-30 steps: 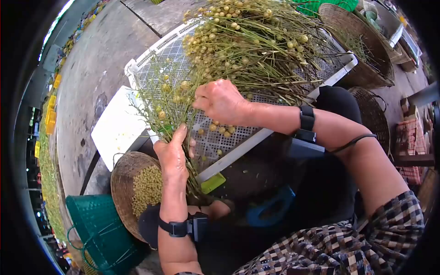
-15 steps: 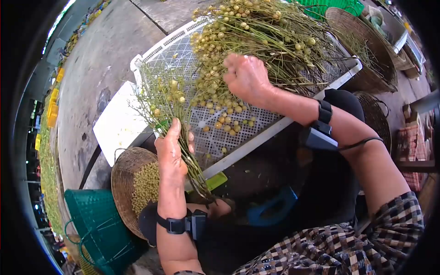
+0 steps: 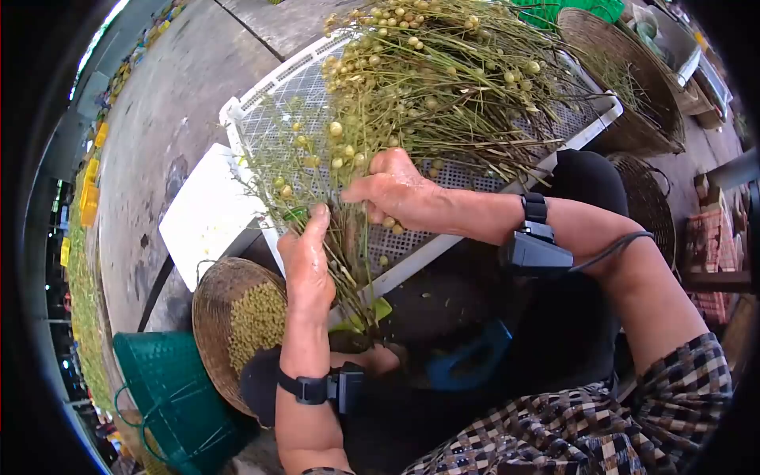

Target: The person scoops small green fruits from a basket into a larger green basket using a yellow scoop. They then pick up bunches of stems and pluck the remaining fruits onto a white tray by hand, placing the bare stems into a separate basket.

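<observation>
My left hand (image 3: 307, 265) is wrapped round a bunch of thin green stems (image 3: 344, 297), with feathery leaves and round yellow-green heads at the top. A green band (image 3: 295, 214) shows on the bunch just above my thumb. Beside it, my right hand (image 3: 400, 190) is closed with its fingertips against a stem whose round heads (image 3: 336, 146) stand next to the bunch. Behind my hands a large pile of similar stems (image 3: 475, 95) lies on a white perforated tray (image 3: 281, 79). My right fingers partly hide a few loose round heads on the tray.
A white board (image 3: 210, 214) stands left of the tray. Below it are a wicker basket (image 3: 214, 305) of small round yellow-green pieces and a green basket (image 3: 170, 388). Another wicker basket (image 3: 594, 47) leans at the upper right. A blue object (image 3: 471, 360) lies beneath the tray.
My right hand has moved down and left from the pile to the bunch, bringing a stem with round heads. My left hand has shifted slightly right, still holding the bunch.
</observation>
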Demonstrator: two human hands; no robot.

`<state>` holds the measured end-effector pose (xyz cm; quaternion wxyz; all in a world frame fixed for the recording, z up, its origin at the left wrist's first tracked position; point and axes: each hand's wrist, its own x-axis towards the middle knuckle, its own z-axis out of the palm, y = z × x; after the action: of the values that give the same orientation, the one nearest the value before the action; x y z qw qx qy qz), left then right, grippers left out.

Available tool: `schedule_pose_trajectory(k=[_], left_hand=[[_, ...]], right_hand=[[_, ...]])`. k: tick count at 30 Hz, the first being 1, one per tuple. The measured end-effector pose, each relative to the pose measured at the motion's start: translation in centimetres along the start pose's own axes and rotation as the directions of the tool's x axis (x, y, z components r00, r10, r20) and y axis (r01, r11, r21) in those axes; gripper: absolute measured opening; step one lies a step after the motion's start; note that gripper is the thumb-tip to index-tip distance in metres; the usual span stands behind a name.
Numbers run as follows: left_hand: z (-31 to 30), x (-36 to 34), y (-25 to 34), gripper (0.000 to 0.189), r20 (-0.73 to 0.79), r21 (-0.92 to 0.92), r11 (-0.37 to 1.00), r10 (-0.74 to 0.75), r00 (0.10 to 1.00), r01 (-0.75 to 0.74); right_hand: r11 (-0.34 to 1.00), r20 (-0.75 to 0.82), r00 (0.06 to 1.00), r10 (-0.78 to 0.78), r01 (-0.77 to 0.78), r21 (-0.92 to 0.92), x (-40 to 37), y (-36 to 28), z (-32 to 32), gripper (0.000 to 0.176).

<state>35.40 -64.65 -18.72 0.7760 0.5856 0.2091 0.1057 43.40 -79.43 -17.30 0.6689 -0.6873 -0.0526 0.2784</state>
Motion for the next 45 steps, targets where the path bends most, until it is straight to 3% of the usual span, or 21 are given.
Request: schedule_pose_trajectory(k=[4,9,10,11,13,15,17,18,19,20,21,22,23,25,27,30,33,35,37,39,45], left_hand=[[-0.4,-0.3,0.5,0.024,-0.023,0.029,0.989,-0.145,0.989,0.146],[1.8,-1.5,1.3,0.029,0.001,0.481,0.875,0.067,0.998,-0.059],[1.5,-1.4,1.0,0.036,0.14,0.409,0.902,0.089,0.986,-0.139],[1.3,-1.5,0.8,0.036,0.141,0.408,0.902,0.089,0.986,-0.14],[1.1,-1.7,0.7,0.037,0.36,0.357,0.929,-0.042,0.932,-0.097],[1.3,-1.8,0.6,0.035,0.376,0.377,0.912,0.006,0.927,-0.159],[1.3,-1.9,0.5,0.039,0.403,0.41,0.868,0.105,0.909,-0.282],[1.0,-1.8,0.4,0.039,0.4,0.409,0.868,0.106,0.91,-0.281],[0.6,-1.4,0.2,0.032,0.364,0.393,0.896,0.054,0.93,-0.206],[0.5,-1.2,0.1,0.025,0.33,0.375,0.918,0.001,0.944,-0.132],[0.6,-1.2,0.3,0.025,0.331,0.377,0.917,-0.001,0.944,-0.132],[0.8,-1.2,0.7,0.02,0.265,0.309,0.951,-0.059,0.962,-0.027],[0.9,-1.2,0.8,0.014,0.203,0.231,0.97,-0.124,0.971,0.075],[0.3,-0.7,0.5,0.014,0.184,0.198,0.976,-0.132,0.974,0.095],[-0.4,-0.4,0.3,0.015,0.162,0.164,0.98,-0.142,0.976,0.115],[-0.3,-0.4,0.5,0.009,0.095,0.156,0.969,-0.209,0.973,0.192],[0.5,-0.7,0.6,0.003,0.095,0.195,0.961,-0.216,0.972,0.195],[0.6,-1.0,0.4,0.01,0.146,0.332,0.94,-0.139,0.979,0.083],[0.8,-1.1,0.2,0.014,0.157,0.34,0.939,-0.111,0.981,0.052],[1.1,-1.0,0.2,0.012,0.117,0.275,0.961,-0.076,0.99,0.041],[0.9,-1.0,0.2,0.008,0.137,0.256,0.966,0.003,0.991,-0.039]], right_hand=[[0.946,-0.206,0.956,-0.209,0.144,-0.289,1.0,1.7,1.1,0.033],[0.909,-0.27,0.909,-0.318,0.211,-0.36,0.1,0.8,2.7,0.031],[0.899,-0.27,0.914,-0.303,0.18,-0.4,0.1,0.4,2.6,0.029],[0.899,-0.271,0.913,-0.304,0.18,-0.4,0.1,0.0,2.3,0.029],[0.969,-0.136,0.976,-0.168,0.138,-0.207,0.0,-0.5,1.7,0.026],[0.956,-0.191,0.965,-0.181,0.127,-0.264,0.2,-0.4,2.2,0.026],[0.981,-0.176,0.977,-0.122,0.091,-0.17,-0.4,-1.1,2.8,0.025],[0.974,0.038,0.993,-0.109,0.115,-0.198,-1.0,-1.5,2.0,0.023],[0.973,0.041,0.993,-0.108,0.114,-0.199,-0.2,-0.4,2.2,0.023],[0.82,0.088,0.912,-0.402,0.4,-0.409,1.0,1.5,2.4,0.021],[0.544,0.193,0.746,-0.638,0.613,-0.573,1.6,2.6,2.6,0.02],[0.836,0.104,0.947,-0.304,0.318,-0.447,-0.6,-0.7,2.4,0.016],[0.837,0.102,0.947,-0.305,0.317,-0.446,-0.8,-1.1,2.1,0.016],[0.73,0.078,0.922,-0.38,0.351,-0.587,-0.6,-1.7,1.7,0.012],[0.754,0.016,0.908,-0.419,0.358,-0.551,-0.3,-1.6,1.6,0.01],[0.539,-0.007,0.638,-0.77,0.644,-0.543,-0.3,-2.1,1.6,0.01],[0.469,0.077,0.621,-0.78,0.662,-0.584,0.6,-1.9,1.2,0.012],[0.479,0.08,0.663,-0.745,0.614,-0.628,1.4,-1.8,0.9,0.013],[0.487,0.08,0.703,-0.707,0.565,-0.666,1.6,-1.6,0.7,0.014],[0.525,0.041,0.823,-0.566,0.399,-0.752,1.5,-1.7,0.4,0.013],[0.472,0.059,0.846,-0.53,0.352,-0.808,1.9,-1.5,-0.4,0.013]])
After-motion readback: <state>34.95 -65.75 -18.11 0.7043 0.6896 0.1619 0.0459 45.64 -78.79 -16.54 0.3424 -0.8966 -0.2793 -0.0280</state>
